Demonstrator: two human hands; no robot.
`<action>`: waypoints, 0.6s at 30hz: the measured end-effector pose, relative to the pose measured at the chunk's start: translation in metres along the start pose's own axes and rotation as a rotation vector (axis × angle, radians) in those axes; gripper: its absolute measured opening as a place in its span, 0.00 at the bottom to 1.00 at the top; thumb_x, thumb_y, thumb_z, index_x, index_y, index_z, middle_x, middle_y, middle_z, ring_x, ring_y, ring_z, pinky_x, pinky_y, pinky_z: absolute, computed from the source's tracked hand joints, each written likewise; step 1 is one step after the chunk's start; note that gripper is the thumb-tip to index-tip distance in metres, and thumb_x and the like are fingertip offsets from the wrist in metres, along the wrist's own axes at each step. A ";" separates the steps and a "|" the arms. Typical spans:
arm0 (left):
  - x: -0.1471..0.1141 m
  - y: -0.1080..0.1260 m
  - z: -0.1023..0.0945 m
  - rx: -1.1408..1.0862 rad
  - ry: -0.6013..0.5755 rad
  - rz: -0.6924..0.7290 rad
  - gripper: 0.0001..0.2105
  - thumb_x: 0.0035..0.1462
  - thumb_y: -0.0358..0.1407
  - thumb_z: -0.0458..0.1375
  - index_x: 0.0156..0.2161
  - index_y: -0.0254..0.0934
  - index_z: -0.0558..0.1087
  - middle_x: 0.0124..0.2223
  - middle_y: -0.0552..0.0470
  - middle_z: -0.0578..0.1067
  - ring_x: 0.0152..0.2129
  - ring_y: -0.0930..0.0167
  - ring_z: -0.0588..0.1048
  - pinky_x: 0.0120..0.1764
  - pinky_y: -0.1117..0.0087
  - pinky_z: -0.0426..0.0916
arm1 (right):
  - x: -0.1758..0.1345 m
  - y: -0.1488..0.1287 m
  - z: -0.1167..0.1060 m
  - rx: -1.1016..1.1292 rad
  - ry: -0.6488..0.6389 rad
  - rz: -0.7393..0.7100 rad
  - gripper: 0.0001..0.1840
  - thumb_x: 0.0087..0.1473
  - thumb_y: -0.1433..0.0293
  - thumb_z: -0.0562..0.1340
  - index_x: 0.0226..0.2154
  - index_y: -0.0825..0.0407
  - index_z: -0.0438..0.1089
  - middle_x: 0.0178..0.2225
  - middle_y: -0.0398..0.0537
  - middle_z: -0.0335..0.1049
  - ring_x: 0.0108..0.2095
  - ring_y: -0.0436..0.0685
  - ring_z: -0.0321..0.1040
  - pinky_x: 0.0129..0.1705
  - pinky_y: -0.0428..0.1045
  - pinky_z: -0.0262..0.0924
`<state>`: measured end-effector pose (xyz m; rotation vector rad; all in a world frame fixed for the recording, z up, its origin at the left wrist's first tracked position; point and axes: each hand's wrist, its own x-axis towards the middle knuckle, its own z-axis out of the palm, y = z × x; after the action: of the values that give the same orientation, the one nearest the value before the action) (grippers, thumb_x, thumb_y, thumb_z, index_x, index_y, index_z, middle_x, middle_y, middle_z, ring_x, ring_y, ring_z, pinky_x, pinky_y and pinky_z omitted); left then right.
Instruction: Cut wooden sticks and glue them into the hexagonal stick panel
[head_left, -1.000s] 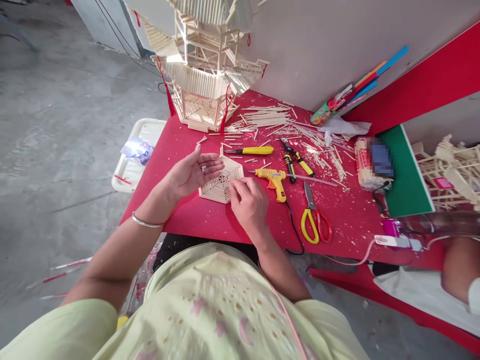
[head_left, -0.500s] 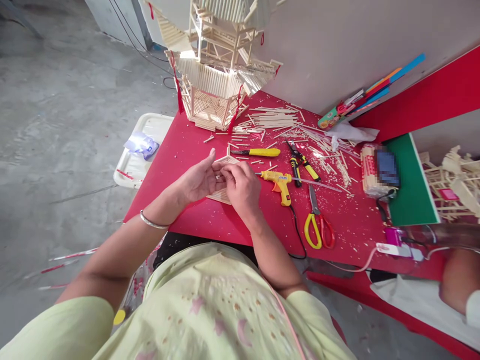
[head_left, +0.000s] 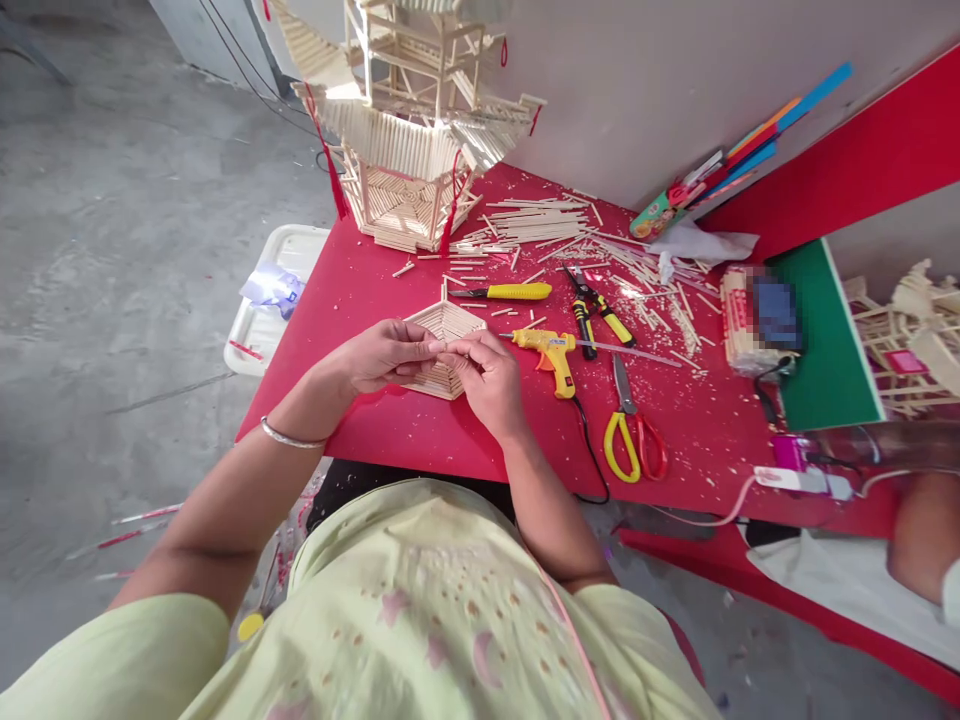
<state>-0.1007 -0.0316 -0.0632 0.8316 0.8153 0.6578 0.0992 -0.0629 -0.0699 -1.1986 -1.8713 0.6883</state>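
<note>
Wooden stick is being pinched between the fingertips of left hand and right hand, hovering over the hexagonal stick panel on the red table, seemingly mid-placement, needing careful alignment beside the glue gun.

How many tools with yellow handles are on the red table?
4: a knife behind the hands, cutters beside it, a glue gun by the right hand, and scissors nearest the table edge.

My left hand and right hand meet over the hexagonal stick panel on the table – glue gun just right, scissors further right, knife behind panel, stick tower at far-left corner, tray left of table.
</note>
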 end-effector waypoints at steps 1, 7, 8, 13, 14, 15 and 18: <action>0.000 -0.001 0.000 0.010 -0.009 0.003 0.20 0.44 0.46 0.79 0.28 0.31 0.79 0.23 0.51 0.70 0.14 0.83 0.56 0.17 0.78 0.44 | -0.002 -0.001 0.001 0.020 0.006 0.016 0.10 0.69 0.63 0.64 0.41 0.49 0.80 0.40 0.47 0.77 0.42 0.53 0.75 0.46 0.48 0.69; 0.001 -0.001 0.003 0.053 0.101 0.070 0.18 0.42 0.44 0.79 0.30 0.32 0.80 0.20 0.56 0.65 0.14 0.82 0.56 0.18 0.76 0.48 | -0.005 0.002 -0.002 0.000 0.090 0.031 0.12 0.71 0.62 0.61 0.45 0.50 0.79 0.43 0.49 0.77 0.42 0.53 0.74 0.45 0.47 0.69; 0.001 0.000 0.003 0.065 0.165 0.112 0.18 0.42 0.44 0.79 0.30 0.33 0.80 0.19 0.57 0.65 0.14 0.82 0.56 0.19 0.76 0.48 | -0.005 0.003 -0.005 -0.025 0.116 0.037 0.13 0.71 0.62 0.60 0.47 0.49 0.79 0.44 0.50 0.77 0.42 0.53 0.74 0.46 0.48 0.69; 0.002 0.001 0.005 0.187 0.436 0.262 0.17 0.42 0.45 0.77 0.29 0.34 0.80 0.21 0.56 0.69 0.15 0.81 0.58 0.20 0.74 0.49 | -0.015 0.010 -0.025 -0.185 0.205 0.037 0.15 0.72 0.60 0.58 0.47 0.47 0.79 0.43 0.49 0.78 0.43 0.55 0.75 0.47 0.50 0.70; 0.002 0.001 0.005 0.222 0.447 0.271 0.17 0.42 0.46 0.76 0.29 0.34 0.80 0.22 0.55 0.72 0.17 0.80 0.61 0.20 0.74 0.52 | -0.020 0.012 -0.031 -0.255 0.227 0.033 0.15 0.72 0.61 0.58 0.46 0.47 0.79 0.43 0.50 0.78 0.44 0.56 0.75 0.48 0.51 0.69; 0.003 0.001 0.006 0.265 0.454 0.283 0.18 0.43 0.47 0.76 0.30 0.33 0.81 0.23 0.53 0.74 0.18 0.78 0.63 0.22 0.74 0.54 | -0.025 0.015 -0.038 -0.340 0.264 0.045 0.15 0.72 0.61 0.58 0.46 0.47 0.79 0.44 0.52 0.78 0.46 0.57 0.75 0.50 0.52 0.68; 0.004 -0.002 0.006 0.404 0.487 0.319 0.19 0.46 0.48 0.73 0.32 0.32 0.82 0.28 0.49 0.78 0.23 0.75 0.69 0.26 0.73 0.61 | -0.040 0.029 -0.063 -0.619 0.399 0.194 0.14 0.67 0.64 0.60 0.49 0.50 0.78 0.49 0.58 0.77 0.51 0.65 0.73 0.52 0.58 0.67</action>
<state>-0.0927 -0.0317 -0.0640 1.2049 1.2975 1.0203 0.1758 -0.0860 -0.0721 -1.7714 -1.6781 -0.0655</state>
